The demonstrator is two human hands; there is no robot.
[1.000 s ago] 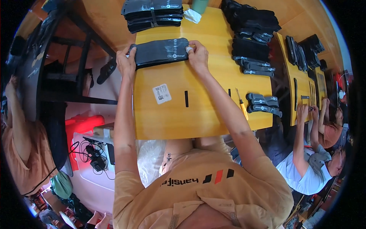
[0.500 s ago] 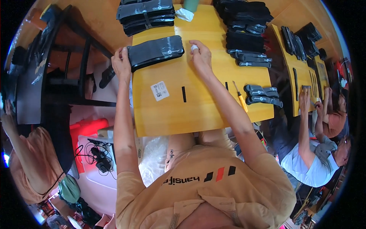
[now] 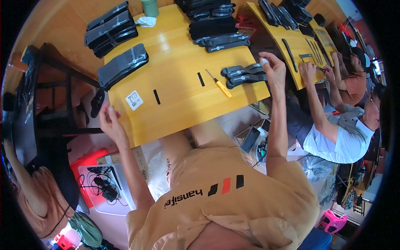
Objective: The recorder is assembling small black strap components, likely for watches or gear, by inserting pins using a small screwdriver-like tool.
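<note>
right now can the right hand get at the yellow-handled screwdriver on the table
Probably yes: the right hand hovers at the table's right edge by the small stack of black parts, and the yellow-handled screwdriver lies uncovered just beyond them.

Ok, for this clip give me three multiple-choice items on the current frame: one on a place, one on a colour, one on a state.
1. Where is the right hand?
A. at the table's right edge by a small stack of black parts
B. on the white label
C. on the green cup

2. What colour is the screwdriver handle?
A. red
B. yellow
C. blue

3. What is the left hand doing?
A. gripping the screwdriver
B. holding a black stack
C. empty, at the table's near left edge

Answers: 1 A, the hand is beside the small stack of black parts; 2 B, the handle is yellow; 3 C, its fingers hold nothing.
</note>
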